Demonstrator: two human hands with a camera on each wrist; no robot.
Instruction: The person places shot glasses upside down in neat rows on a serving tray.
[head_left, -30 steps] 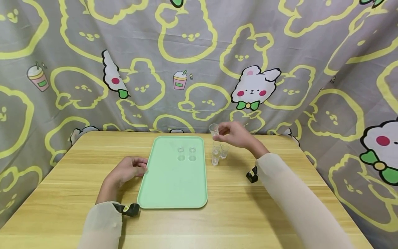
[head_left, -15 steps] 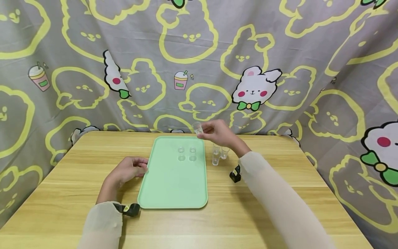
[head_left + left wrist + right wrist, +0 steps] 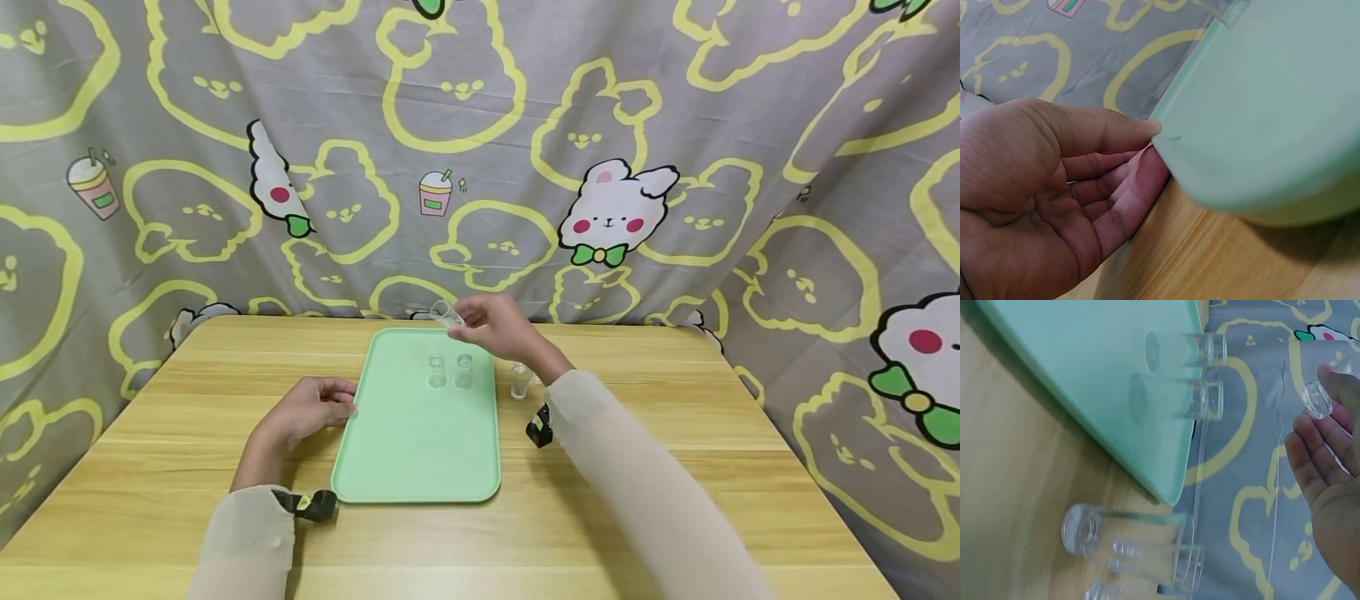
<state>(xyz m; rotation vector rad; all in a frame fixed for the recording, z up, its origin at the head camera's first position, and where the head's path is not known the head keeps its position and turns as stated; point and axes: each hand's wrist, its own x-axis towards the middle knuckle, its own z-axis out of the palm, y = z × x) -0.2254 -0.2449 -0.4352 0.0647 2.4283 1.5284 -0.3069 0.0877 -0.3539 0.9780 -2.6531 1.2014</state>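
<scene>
In the head view my right hand holds a small clear shot glass above the far edge of the green tray. The glass is tilted, its rim toward the upper left. Upside down on the tray stand two more shot glasses, a left one and a right one. My left hand pinches the tray's left edge; in the left wrist view the thumb lies on the rim with fingers below it. The right wrist view cuts off part of the held glass.
Just right of the tray, upright shot glasses stand close together on the wooden table, partly hidden by my right arm. One upright glass appears large in the right wrist view. A patterned curtain hangs behind the table.
My right hand has carried the shot glass left, from above the upright glasses to above the tray's far edge, tilting it on the way. My left hand stays on the tray.
</scene>
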